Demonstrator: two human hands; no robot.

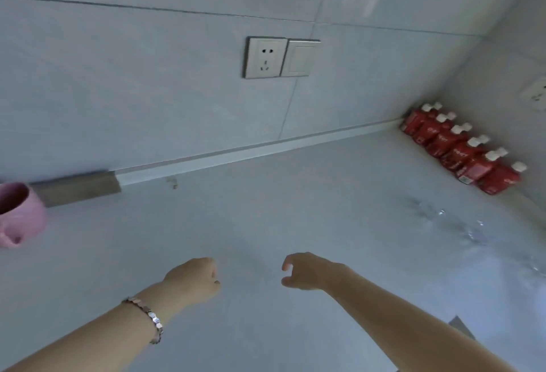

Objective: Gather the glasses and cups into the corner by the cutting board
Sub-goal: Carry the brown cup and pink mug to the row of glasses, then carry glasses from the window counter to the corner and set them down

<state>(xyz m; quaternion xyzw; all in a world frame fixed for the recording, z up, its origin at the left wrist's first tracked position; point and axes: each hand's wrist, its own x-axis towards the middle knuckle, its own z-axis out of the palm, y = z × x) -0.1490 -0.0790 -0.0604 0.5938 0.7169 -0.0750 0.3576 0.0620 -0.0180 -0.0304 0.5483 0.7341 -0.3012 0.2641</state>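
Before reaching for anything, take stock outward from the wall socket [264, 57]. Far down-left of the socket, cut by the frame edge: pink cup [20, 212], upright, handle toward the viewer, just in front of a grey slab [75, 188] laid along the wall foot, probably the cutting board, so likely already in the right corner. Below the socket and slightly left, over bare counter [266, 209]: left hand [195, 278], bracelet [147, 317] at the wrist, fingers curled into a loose fist, holding nothing. Below the socket and slightly right: right hand [304, 271], fingers half curled and parted, thumb apart, also holding nothing. Far down-right of the socket: a glassy smear [461, 224] on the counter, likely clear glasses, too blurred to count or to tell upright from tipped. Right of the socket, in the far wall corner: row of red pouches [461, 147] with white caps, no part of the job. Judged the step in hand: fetching the glassware on the right. To do it well, steady the head first for a sharp look at the rims; spread the right hand wide before closing; grip one glass low round the body, not by the rim; lift clear rather than drag over a possibly wet counter; carry across under the socket to beside the pink cup; set down close without knocking; keep the left hand free to steady the cup.
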